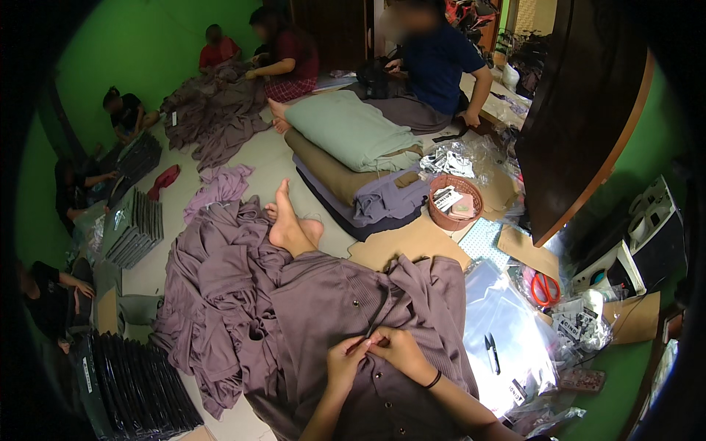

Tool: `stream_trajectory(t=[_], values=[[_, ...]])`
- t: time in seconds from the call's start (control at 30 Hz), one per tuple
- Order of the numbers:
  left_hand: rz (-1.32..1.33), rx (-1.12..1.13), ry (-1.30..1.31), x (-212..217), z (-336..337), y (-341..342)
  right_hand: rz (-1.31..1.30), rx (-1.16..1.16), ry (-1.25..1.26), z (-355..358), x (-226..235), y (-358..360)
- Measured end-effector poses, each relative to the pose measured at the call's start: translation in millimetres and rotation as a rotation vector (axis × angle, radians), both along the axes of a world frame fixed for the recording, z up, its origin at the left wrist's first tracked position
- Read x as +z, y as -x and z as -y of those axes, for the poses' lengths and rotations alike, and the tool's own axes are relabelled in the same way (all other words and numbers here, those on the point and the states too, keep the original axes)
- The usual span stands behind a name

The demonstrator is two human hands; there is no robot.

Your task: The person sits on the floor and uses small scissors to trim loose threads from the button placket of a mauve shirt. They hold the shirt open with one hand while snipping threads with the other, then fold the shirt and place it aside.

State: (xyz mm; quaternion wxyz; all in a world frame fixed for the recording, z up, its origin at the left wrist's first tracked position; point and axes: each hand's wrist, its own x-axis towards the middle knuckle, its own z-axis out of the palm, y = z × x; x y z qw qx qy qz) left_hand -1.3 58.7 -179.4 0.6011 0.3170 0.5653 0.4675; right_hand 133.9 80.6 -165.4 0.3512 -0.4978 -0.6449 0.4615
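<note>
Pinching the front placket of the mauve button-front garment (353, 323) at lower centre of the frame: left hand (344, 361) closed, fingertips nipping the fabric edge; right hand (401, 351) closed likewise, thumb and fingers meeting the left hand's on the same fold. Spreading across the lap, collar end toward frame centre, hem running off the lower edge.

Lying against the garment's left edge: a heap of like mauve clothing (213, 294), filling the lower-left floor up to the stack of dark flat packets (136, 386). Resting at the heap's upper edge, at frame centre: the bare feet (290, 224).

Lying just right of the garment, edge touching it: clear plastic bags (507, 331) with two black pens (491, 351) on top. Sitting farther right, near the frame's right rim: red-handled scissors (545, 288). Lying above the garment's upper edge: flat cardboard (412, 242), then a brown basket (456, 202) and folded bolts of cloth (353, 158).

Leaving open floor: a pale tiled strip (184, 191) running from centre toward upper left, between the heap and the bolts. Sitting along the upper and left rims: other people, working at their own piles.
</note>
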Motion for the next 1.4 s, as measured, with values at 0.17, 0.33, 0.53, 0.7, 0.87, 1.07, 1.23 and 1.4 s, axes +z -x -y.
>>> stream_trajectory(t=[0.17,0.33,0.53,0.7,0.87,1.07,1.23,1.4], values=[[0.195,0.127,0.091,-2,0,-3,0.050,-0.025,-0.013,3,3,7],[0.362,0.113,0.127,-8,-3,2,0.064,-0.039,-0.028,5,3,9],[0.385,0.113,0.077,-22,-5,5,0.034,-0.048,-0.013,7,3,9],[0.241,0.203,0.006,-23,0,-5,-0.002,-0.068,0.024,9,2,10],[0.346,0.230,0.107,-12,-2,-6,-0.015,-0.031,0.062,8,-1,6],[0.350,0.141,0.053,-11,0,-2,-0.058,0.044,0.139,5,-6,0],[0.361,0.120,0.055,-13,2,-1,-0.203,0.048,0.194,7,-11,-2],[-0.045,-0.048,-0.084,0,19,-2,-0.131,0.159,0.322,10,4,-18]])
